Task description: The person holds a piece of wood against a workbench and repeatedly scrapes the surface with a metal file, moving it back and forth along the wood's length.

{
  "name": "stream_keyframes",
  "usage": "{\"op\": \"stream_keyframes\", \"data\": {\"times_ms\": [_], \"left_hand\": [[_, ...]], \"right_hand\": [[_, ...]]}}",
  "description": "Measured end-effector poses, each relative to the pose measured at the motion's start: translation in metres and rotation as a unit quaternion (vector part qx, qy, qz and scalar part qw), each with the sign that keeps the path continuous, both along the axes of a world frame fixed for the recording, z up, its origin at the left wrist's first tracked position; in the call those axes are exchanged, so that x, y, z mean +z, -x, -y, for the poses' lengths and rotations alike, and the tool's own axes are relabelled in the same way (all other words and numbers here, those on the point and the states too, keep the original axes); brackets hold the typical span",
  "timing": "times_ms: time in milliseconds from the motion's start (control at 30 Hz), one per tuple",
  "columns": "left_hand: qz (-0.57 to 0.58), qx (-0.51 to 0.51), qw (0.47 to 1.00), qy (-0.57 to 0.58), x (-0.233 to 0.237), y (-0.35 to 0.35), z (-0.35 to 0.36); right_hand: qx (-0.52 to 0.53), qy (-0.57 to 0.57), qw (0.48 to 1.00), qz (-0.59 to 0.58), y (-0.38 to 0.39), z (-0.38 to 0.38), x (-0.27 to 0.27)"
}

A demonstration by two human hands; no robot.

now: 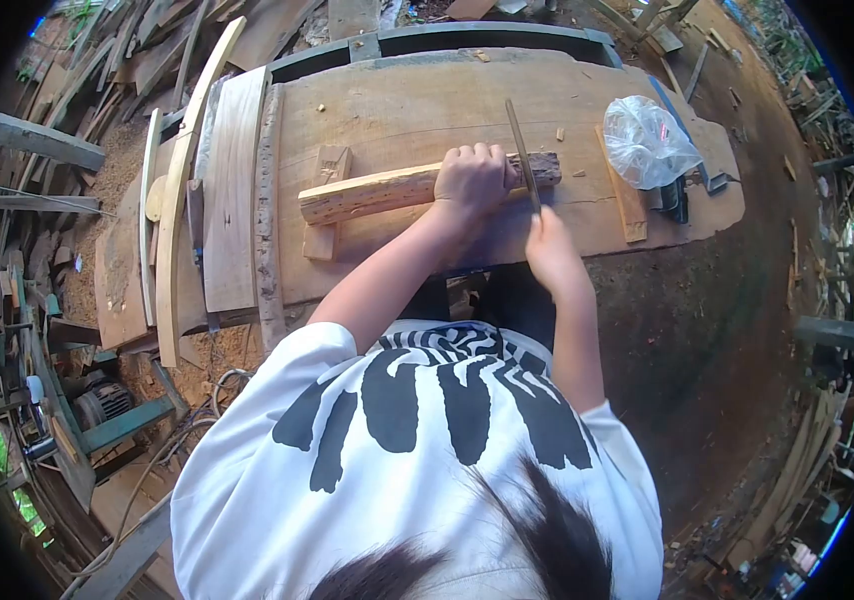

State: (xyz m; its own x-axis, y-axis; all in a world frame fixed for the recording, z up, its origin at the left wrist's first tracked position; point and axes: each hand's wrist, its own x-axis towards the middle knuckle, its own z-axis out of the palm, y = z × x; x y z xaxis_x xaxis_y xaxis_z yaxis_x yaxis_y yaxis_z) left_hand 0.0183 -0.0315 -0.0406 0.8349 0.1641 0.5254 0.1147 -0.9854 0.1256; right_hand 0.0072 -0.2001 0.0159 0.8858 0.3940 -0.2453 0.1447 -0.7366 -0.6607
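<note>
A rough-edged wooden piece (377,192) lies across the workbench, its left part over a short wooden block (321,241). My left hand (474,182) is closed over the piece right of its middle, gripping it from above. In my right hand (554,255) is the near end of a long, thin tool (520,138), with the fingers wrapped round it. The tool crosses the wooden piece just right of my left hand, its far end pointing away from me. Its exact kind cannot be made out.
On the wide wooden workbench (397,100), a clear plastic bag (650,142) sits at the right beside a wooden strip (623,190). Long boards (237,190) and a curved strip (179,215) lie at the left. A motor (104,400) stands lower left.
</note>
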Motion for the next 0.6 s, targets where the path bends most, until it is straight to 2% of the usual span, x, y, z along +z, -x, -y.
{"op": "stream_keyframes", "data": {"times_ms": [167, 300, 367, 500, 600], "left_hand": [[0.011, -0.001, 1.000, 0.021, 0.005, 0.000, 0.000], [-0.019, 0.003, 0.998, 0.060, 0.009, -0.003, -0.003], [-0.093, 0.013, 0.993, 0.073, 0.011, -0.007, -0.007], [-0.044, 0.008, 0.998, 0.050, 0.007, -0.005, -0.004], [-0.033, 0.007, 0.999, 0.043, 0.004, -0.003, -0.003]], "right_hand": [[0.000, 0.065, 0.998, 0.015, -0.028, -0.024, -0.003], [0.001, 0.029, 1.000, 0.001, 0.011, 0.010, 0.001], [-0.012, 0.023, 0.999, -0.023, 0.040, 0.032, 0.011], [-0.044, 0.067, 0.993, -0.084, 0.061, 0.046, 0.028], [-0.031, 0.062, 0.997, -0.025, 0.048, 0.035, 0.023]]}}
